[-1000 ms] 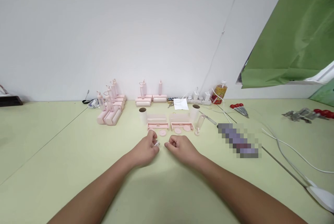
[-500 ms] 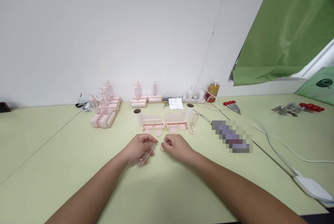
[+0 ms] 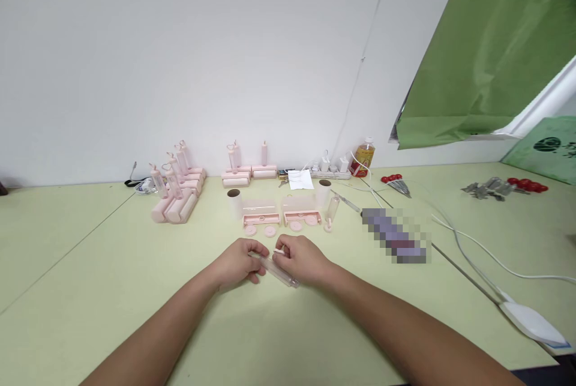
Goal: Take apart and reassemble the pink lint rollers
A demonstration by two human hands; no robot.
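My left hand (image 3: pixel 242 262) has its fingers closed about the left end of a clear, pale pink plastic tube (image 3: pixel 281 273). The tube slants down to the right, its far end under my right hand (image 3: pixel 302 260). Between the thumb and fingers of the right hand is a small pale pink piece (image 3: pixel 279 251), mostly hidden. Just beyond the hands lie several round pink caps (image 3: pixel 269 232). Behind them are two open pink cases (image 3: pixel 261 220) with clear lids. A similar clear tube with a pink end (image 3: pixel 332 212) stands to their right.
White paper rolls (image 3: pixel 234 205) stand beside the cases. Several pink rollers with upright handles (image 3: pixel 182 206) fill the back left. A power strip (image 3: pixel 333 173), a bottle (image 3: pixel 362 158) and a screwdriver (image 3: pixel 348 202) are at the back right. White cables (image 3: pixel 477 257) cross the right side.
The clear tube has swung from pointing down-left under my left hand to pointing down-right, towards my right hand. The small pale piece has tilted in my right fingers.
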